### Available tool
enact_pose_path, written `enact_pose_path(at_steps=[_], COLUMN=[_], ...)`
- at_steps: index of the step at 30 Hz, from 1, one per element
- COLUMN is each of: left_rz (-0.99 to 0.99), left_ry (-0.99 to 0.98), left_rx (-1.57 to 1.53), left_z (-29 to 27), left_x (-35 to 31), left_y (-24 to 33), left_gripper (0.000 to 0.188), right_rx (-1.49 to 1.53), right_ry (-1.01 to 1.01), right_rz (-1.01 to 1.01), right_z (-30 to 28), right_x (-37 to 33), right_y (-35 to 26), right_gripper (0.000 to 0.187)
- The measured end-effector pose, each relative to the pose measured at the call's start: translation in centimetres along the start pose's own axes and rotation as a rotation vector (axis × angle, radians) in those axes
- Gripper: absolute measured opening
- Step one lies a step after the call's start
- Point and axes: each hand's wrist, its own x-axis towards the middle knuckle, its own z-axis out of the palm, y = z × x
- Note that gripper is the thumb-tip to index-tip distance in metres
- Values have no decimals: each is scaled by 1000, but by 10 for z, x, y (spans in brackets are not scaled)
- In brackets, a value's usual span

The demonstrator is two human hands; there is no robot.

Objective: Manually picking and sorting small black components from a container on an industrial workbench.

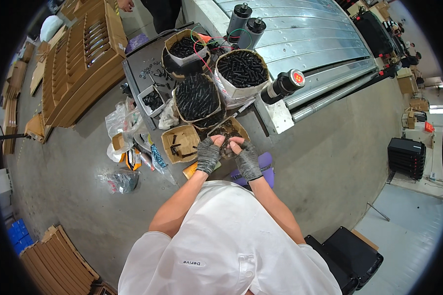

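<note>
My left hand [209, 153] and my right hand [246, 160], both in grey fingerless gloves, are close together over a small cardboard box [239, 129] of small dark parts. The fingertips of each are pinched; whatever lies between them is too small to make out. Left of my left hand sits another open cardboard box [181, 132] with a few black cylindrical pieces [174, 148] in it. Just beyond my hands stands a box heaped with black cylindrical parts [197, 97]. A thin light-coloured rod [230, 118] slants beside the small box.
Two more boxes of black parts [242, 69] [183, 48] stand farther back. A white tray [151, 101] sits at the table's left. A metal roller conveyor [310, 44] with a black-and-red button post [283, 86] lies right. Plastic bags [120, 182] are on the floor.
</note>
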Motion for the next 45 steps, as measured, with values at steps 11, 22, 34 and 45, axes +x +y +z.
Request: enact_pose_path(at_steps=[11,22,34,45], left_rz=[343,292,177,-12], left_ry=[-39,-21,143,186], left_rx=[171,181,31,-61], left_z=[1,16,24,26], left_x=[0,3,0,13], left_y=[23,21,47,23], left_gripper=[13,13,24,28], right_rx=[269,-101,-251,-540], right_ry=[-83,111,169,115], right_rz=[168,-38,-179,-373], right_z=[-1,9,38,34], right_x=[-1,-8,-19,-21], right_y=[-14,3,-17,-17], right_gripper=[22,24,27,26])
